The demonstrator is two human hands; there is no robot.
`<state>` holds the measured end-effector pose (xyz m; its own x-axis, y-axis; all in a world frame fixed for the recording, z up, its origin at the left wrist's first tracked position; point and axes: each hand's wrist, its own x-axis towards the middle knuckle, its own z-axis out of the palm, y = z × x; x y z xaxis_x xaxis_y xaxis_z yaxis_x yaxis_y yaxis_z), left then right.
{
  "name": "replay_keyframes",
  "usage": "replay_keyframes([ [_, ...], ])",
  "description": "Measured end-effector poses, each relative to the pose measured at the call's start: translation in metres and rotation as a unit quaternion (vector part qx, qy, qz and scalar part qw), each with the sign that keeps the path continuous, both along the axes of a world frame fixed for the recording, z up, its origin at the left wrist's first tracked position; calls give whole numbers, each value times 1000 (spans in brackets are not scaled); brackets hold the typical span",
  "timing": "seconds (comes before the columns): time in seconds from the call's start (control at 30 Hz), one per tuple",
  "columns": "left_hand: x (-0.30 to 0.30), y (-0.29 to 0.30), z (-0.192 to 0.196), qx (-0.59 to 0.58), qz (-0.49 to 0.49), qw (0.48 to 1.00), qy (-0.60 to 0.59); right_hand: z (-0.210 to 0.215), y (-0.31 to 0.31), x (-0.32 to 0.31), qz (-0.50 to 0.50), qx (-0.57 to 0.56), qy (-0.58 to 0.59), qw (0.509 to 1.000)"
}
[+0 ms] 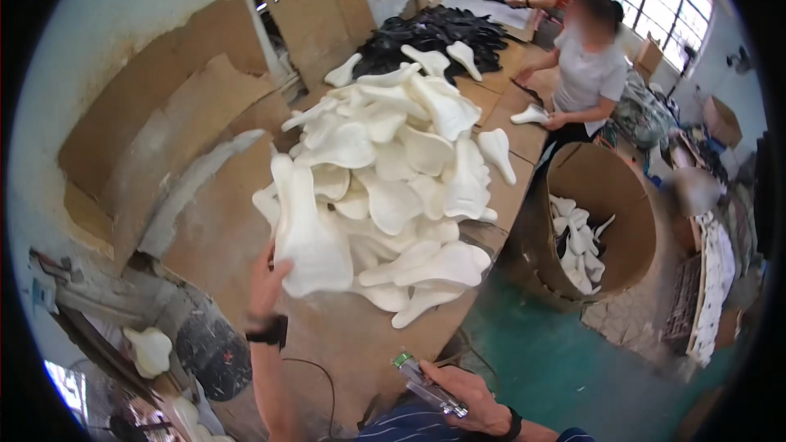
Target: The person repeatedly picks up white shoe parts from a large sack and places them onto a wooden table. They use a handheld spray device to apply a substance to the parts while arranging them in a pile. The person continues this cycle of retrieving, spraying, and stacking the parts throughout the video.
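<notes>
While I have the left hand (266, 285) pinching the edge of a white pad (313, 237) at eight o'clock in my view, thumb on its face, the right hand (475, 403) wraps around a silver tool (426, 385) with a green end at five o'clock. The pad overlaps the seven o'clock side of the pile (397, 160) on the brown surface (360, 348); I cannot tell whether they touch. Beyond, at twelve, lie black pieces (434, 37); at three stands a drum (630, 196) with more pads (581, 250) inside, and at two o'clock a co-worker (591, 69) holds another pad (530, 115).
</notes>
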<state>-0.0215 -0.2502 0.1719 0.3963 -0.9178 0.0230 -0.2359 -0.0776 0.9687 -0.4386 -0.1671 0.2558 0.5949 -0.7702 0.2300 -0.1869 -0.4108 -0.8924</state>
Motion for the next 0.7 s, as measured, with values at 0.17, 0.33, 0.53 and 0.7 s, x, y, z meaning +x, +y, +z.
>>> replay_keyframes([
  [0.17,-37,-173,97,-14,-54,998,27,-11,7,-40,-67,-15,9,998],
  [0.33,-59,-315,158,-168,49,982,-73,-13,13,-66,-84,-20,-10,996],
  [0.53,-153,-270,47,-83,-152,982,-73,-29,6,-90,-88,4,-6,996],
  [0.7,-219,-75,-80,124,-242,960,65,-41,-6,-107,-51,28,4,998],
])
